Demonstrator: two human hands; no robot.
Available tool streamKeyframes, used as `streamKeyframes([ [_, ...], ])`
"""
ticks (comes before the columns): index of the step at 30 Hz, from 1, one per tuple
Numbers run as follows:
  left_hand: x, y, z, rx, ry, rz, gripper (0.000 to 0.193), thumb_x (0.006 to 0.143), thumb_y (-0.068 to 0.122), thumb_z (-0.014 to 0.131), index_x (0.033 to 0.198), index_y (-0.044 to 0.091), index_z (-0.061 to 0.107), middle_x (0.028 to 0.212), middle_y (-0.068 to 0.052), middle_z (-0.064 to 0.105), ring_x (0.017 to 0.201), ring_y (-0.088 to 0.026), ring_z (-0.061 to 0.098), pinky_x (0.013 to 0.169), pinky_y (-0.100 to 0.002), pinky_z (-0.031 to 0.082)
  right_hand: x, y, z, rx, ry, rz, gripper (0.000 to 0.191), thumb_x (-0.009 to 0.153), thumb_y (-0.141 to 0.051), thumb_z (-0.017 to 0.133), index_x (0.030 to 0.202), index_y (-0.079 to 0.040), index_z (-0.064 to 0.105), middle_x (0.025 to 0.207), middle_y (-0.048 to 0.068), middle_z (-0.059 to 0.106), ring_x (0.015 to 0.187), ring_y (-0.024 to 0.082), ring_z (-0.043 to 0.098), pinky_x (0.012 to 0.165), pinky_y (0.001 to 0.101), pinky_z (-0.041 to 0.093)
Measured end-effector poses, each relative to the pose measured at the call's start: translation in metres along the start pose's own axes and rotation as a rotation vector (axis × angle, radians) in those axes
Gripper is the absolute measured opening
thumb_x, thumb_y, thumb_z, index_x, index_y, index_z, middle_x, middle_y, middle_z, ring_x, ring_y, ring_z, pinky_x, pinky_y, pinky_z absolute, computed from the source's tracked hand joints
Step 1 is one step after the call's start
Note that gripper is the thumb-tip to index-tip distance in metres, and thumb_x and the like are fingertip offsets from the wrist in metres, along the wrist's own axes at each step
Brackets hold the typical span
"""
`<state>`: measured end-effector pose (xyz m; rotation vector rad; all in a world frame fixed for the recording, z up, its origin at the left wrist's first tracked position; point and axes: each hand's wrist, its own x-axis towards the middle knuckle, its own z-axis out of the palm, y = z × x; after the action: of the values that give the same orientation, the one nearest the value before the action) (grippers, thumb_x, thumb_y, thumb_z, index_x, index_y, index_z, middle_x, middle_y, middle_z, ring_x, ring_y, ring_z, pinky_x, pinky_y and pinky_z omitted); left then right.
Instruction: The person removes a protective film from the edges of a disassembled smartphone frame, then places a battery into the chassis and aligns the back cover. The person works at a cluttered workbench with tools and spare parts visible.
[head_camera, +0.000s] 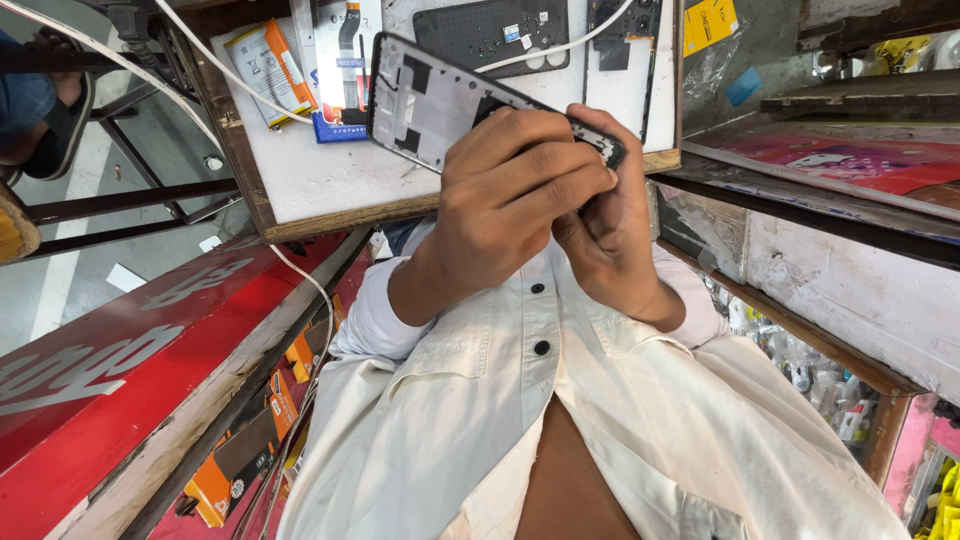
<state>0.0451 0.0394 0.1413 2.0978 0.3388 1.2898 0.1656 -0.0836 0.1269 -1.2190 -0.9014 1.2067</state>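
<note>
Your shirt: the cream shirt (470, 400) is the nearest thing, and its cuffs sit close under both wrists, so a loose sleeve can catch when you turn the frame.
Left hand: your left hand (515, 200) is closed in a curled grip over one end of the phone frame (430, 100), with the fingers folded across it.
Right hand: your right hand (610, 215) is also closed, it pinches the same end from the other side, with the fingers wrapped around the dark edge.
Phone frame: it is held in the air above the near edge of the small white table (320, 180), tilted, and the far end sticks out free toward the table.
Risk of bending: both hands hold only one end, so I think a strong twist can bend or crack the thin frame.
Risk of dropping: if the grip slips, the frame can fall past the wooden table edge into the gap below.
Risk of snagging: the white cable (560, 45) runs just behind the frame and can be pulled.
Room on the table: the orange packet (265, 65), the dark phone back (490, 30) and other parts fill the far side; only the near strip is bare.
Edges: the red board (120, 370) and the shelf (830, 270) close you in on two sides.
</note>
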Motion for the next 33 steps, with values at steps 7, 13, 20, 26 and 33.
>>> streamKeyframes([
  [7,0.0,0.002,0.002,0.073,0.042,0.009,0.026,0.081,-0.001,0.079,0.106,-0.001,0.072,0.099,-0.008,0.069,0.094,-0.025,0.066,0.075,-0.038,0.054,0.002,0.007,0.0,-0.008,-0.036,-0.032,0.074,0.098,0.024,0.046,0.16,-0.005,0.019,0.148,0.011,0.039,0.143,0.016,0.042,0.125,0.0275,0.035],
  [13,-0.005,0.005,0.008,0.094,0.102,0.019,0.027,0.086,-0.005,0.082,0.111,-0.005,0.069,0.101,-0.011,0.067,0.091,-0.027,0.066,0.074,-0.036,0.057,-0.001,0.003,-0.001,0.018,-0.012,-0.014,0.065,0.104,0.022,0.042,0.159,-0.004,0.021,0.144,0.01,0.041,0.132,0.014,0.044,0.12,0.0235,0.037],
  [20,-0.012,0.003,0.007,0.156,0.153,-0.062,0.022,0.088,-0.007,0.084,0.103,-0.003,0.068,0.096,-0.011,0.067,0.089,-0.027,0.066,0.071,-0.036,0.055,-0.002,0.007,0.003,0.043,0.075,-0.032,0.061,0.109,0.012,0.049,0.161,-0.004,0.02,0.145,0.012,0.048,0.133,0.014,0.053,0.114,0.0245,0.045],
  [26,-0.009,-0.008,-0.002,0.198,0.273,-0.138,0.018,0.087,-0.01,0.081,0.099,-0.002,0.07,0.092,-0.01,0.069,0.086,-0.024,0.066,0.068,-0.035,0.053,-0.002,0.006,0.004,0.01,0.126,-0.036,0.058,0.111,0.008,0.057,0.157,-0.001,0.023,0.142,0.014,0.052,0.13,0.015,0.055,0.113,0.0258,0.046],
  [33,-0.01,-0.019,-0.02,0.303,0.384,-0.244,0.023,0.088,-0.012,0.085,0.103,-0.001,0.072,0.091,-0.009,0.067,0.086,-0.023,0.064,0.067,-0.031,0.05,-0.005,0.004,0.001,-0.014,0.158,-0.066,0.063,0.109,0.01,0.058,0.158,-0.002,0.021,0.141,0.016,0.052,0.128,0.016,0.056,0.112,0.0254,0.048],
])
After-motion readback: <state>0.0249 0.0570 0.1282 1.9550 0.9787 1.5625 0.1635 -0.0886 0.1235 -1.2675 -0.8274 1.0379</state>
